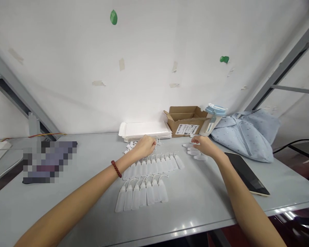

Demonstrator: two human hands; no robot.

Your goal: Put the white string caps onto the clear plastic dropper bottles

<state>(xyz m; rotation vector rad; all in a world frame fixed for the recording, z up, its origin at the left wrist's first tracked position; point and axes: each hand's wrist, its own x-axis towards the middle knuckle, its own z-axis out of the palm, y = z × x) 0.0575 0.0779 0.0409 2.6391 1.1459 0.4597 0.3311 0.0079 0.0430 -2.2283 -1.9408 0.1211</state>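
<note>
My left hand [145,146] is closed, with its fingers curled together over a pile of small white caps [130,146] with thin straps. Whatever it may grip is hidden. My right hand [204,144] hovers at a few loose white squeeze bottles [201,157] lying on the table; its fingertips are drawn together, and I cannot make out what is between them. A back row of white squeeze bottles [154,167] with strapped caps lies between the hands, partly behind my left wrist. Nearer me lies a front row of similar bottles [142,195].
Along the wall stand a stack of white padded envelopes [145,130], an open cardboard box [186,123] and a cup with a blue lid [212,120]. A light blue cloth bag [247,137] and a tablet [247,173] lie right. A blurred purple item [51,161] lies left on the grey table [92,192].
</note>
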